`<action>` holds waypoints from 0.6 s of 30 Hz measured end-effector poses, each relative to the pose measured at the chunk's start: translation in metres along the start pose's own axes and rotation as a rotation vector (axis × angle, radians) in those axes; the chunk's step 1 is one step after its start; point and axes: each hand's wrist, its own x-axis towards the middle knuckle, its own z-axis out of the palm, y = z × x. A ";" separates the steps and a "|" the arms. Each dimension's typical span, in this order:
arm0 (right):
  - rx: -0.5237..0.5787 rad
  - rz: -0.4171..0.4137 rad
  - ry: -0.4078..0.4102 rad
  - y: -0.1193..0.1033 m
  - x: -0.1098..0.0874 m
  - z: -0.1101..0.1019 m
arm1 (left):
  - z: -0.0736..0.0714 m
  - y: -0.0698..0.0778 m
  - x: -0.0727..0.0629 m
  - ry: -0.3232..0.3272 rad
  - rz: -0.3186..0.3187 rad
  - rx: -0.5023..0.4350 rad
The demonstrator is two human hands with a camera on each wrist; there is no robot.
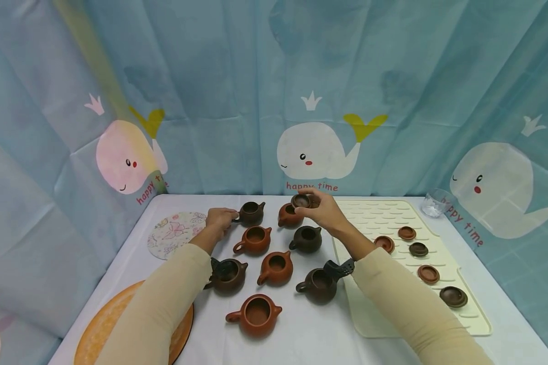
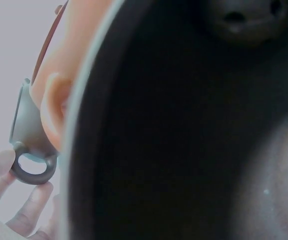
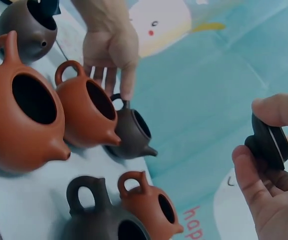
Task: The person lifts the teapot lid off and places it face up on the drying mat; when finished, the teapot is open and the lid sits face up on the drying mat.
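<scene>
At the far side of the table, my left hand [image 1: 221, 220] pinches the looped handle of a small dark teapot [image 1: 251, 214]; thumb and fingers meet that handle in the left wrist view. My right hand [image 1: 321, 209] grips a dark teapot lid [image 3: 269, 142] between thumb and fingers, raised and tilted on edge. In the head view the lid overlaps a small reddish-brown teapot [image 1: 288, 218]. Nearer stand another reddish-brown teapot [image 1: 255, 242] and a blackish teapot [image 1: 307, 246]. All of these pots are lidless. A dark teapot's inside [image 2: 173, 125] fills most of the left wrist view.
More lidless teapots stand nearer, including a big reddish one [image 1: 258, 327] and a dark one [image 1: 319, 294]. Several lids, such as a dark one [image 1: 453, 297], lie on a cream ridged tray [image 1: 370, 314] at right. A glass [image 1: 434, 205], floral mat [image 1: 173, 233] and round board [image 1: 102, 324] are around.
</scene>
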 end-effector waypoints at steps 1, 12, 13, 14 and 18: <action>-0.003 -0.009 0.003 0.000 -0.002 -0.003 | 0.000 0.000 0.000 0.000 0.000 0.000; 0.011 -0.068 0.009 0.000 -0.023 -0.036 | 0.000 0.000 -0.002 0.008 0.013 -0.015; 0.002 -0.072 0.015 0.001 -0.025 -0.039 | 0.000 0.000 -0.002 0.009 0.013 -0.013; -0.005 -0.076 0.020 0.002 -0.027 -0.042 | 0.000 0.000 -0.002 0.008 0.013 -0.012; -0.036 -0.075 0.040 0.008 -0.033 -0.055 | 0.001 -0.001 -0.001 0.011 0.011 -0.011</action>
